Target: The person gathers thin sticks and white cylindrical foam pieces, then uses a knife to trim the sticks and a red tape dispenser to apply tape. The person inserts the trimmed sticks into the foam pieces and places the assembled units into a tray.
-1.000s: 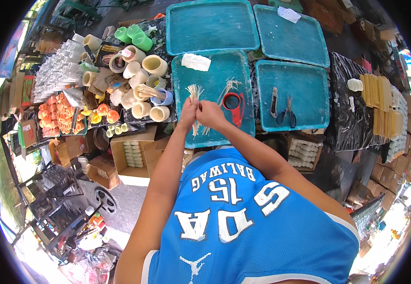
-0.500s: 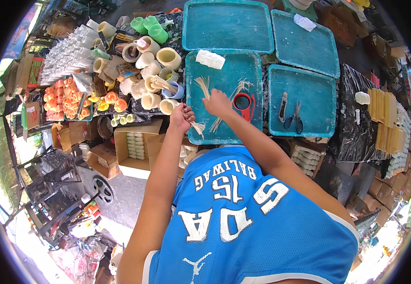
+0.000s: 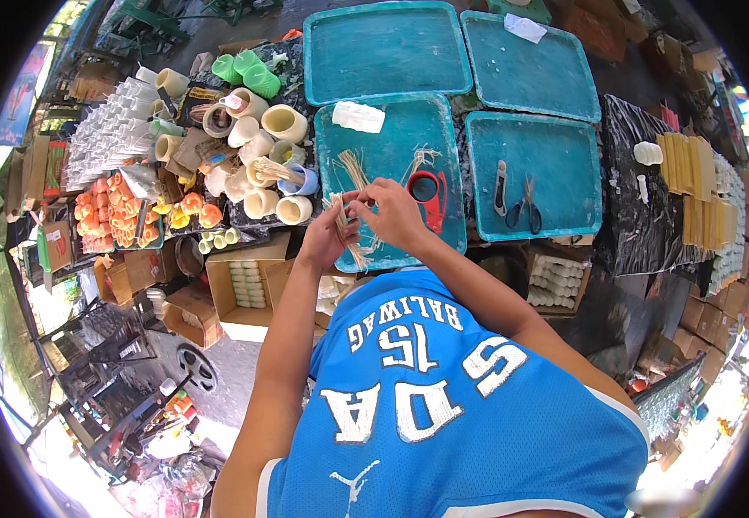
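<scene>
My left hand (image 3: 330,240) is closed around a thin bundle of cream wicks (image 3: 357,255), whose ends stick out above and below the fist. My right hand (image 3: 392,214) meets it over the near part of a teal tray (image 3: 376,121), fingertips pinched together beside the bundle; what they pinch is too small to make out. Just beyond the fingers lies another wick bundle (image 3: 351,166) on the tray. More loose wicks (image 3: 423,158) lie to the right, partly behind my right hand. Beside them is a red tape dispenser (image 3: 433,203) with a dark round part.
A folded white piece (image 3: 358,116) lies on the same tray. The right tray (image 3: 533,138) holds a cutter knife (image 3: 500,188) and scissors (image 3: 525,211). At left stand cream candle cylinders (image 3: 284,124), a blue cup (image 3: 301,183) with wicks, and orange pieces (image 3: 117,207). Yellow sticks (image 3: 685,168) lie far right.
My right hand has moved from the wick bundle on the tray toward me, to my left hand. The left hand has turned, its wicks now more upright. The whole view has shifted slightly.
</scene>
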Demonstrator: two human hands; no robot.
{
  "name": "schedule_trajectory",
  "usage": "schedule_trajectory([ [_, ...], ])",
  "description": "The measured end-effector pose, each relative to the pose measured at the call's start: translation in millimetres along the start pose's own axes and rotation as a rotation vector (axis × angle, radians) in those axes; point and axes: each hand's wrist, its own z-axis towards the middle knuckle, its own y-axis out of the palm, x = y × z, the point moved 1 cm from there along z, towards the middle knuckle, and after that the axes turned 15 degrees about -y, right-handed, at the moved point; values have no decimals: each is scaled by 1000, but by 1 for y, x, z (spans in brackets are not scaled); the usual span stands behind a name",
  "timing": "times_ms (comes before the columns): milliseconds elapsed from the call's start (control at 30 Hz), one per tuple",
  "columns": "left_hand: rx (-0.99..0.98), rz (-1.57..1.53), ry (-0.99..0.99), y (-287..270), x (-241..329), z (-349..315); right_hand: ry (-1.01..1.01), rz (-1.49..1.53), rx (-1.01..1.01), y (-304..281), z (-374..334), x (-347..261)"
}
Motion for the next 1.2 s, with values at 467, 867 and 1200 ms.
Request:
schedule_trajectory([
  [467,265,214,64,23,-8,2,118,156,95,29,-10,19],
  [867,328,407,-17,29,-5,5,-102,-289,120,7,-4,25],
  [1200,118,245,-26,30,-2,2,178,504,13,10,-1,41],
])
